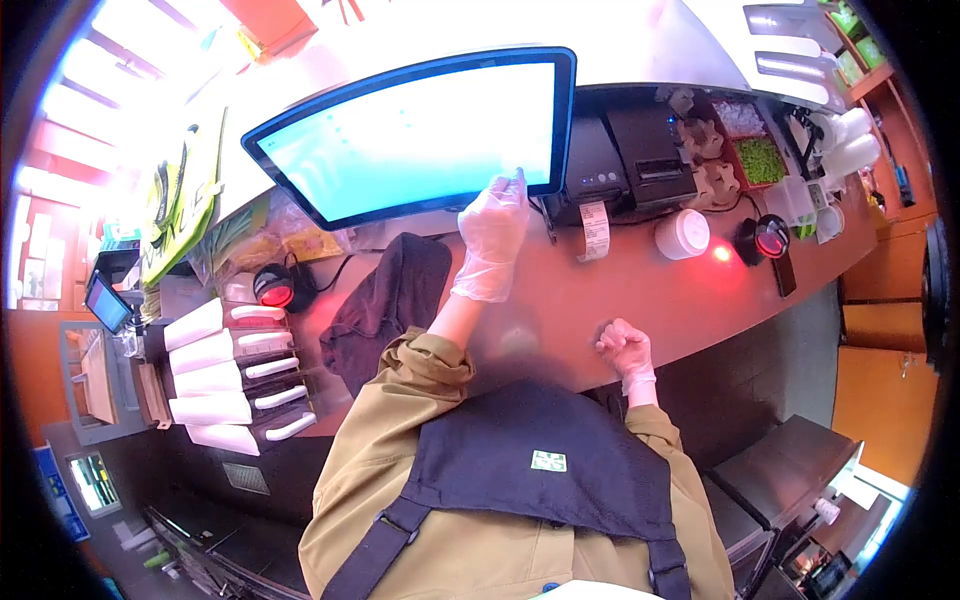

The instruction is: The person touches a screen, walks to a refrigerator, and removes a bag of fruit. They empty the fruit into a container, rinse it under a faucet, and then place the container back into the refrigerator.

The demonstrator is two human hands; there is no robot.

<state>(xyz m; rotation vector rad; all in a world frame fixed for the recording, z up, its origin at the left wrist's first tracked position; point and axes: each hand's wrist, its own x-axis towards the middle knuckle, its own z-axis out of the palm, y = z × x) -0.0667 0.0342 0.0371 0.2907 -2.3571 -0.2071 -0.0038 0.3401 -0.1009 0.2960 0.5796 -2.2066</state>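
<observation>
My left hand [492, 235], in a thin clear glove, reaches to the lower right of a large touchscreen [420, 130]. Its index finger is stretched out with the tip at the lit screen, while the other fingers curl in. Also gloved, my right hand [626, 350] is curled into a loose fist near the front edge of the brown counter [555, 290]; I see nothing in it. A dark cloth [390, 300] lies left of my left forearm. Right of the screen, a black printer [590, 175] has a printed paper slip [594, 232] hanging from it.
Near the printer stand a white tub [683, 234] and a red-lit scanner [766, 238]. Another red-lit scanner [275, 288] sits at left, above a rack of white cup stacks [215, 365]. A box of green pieces [760, 160] is at the back right.
</observation>
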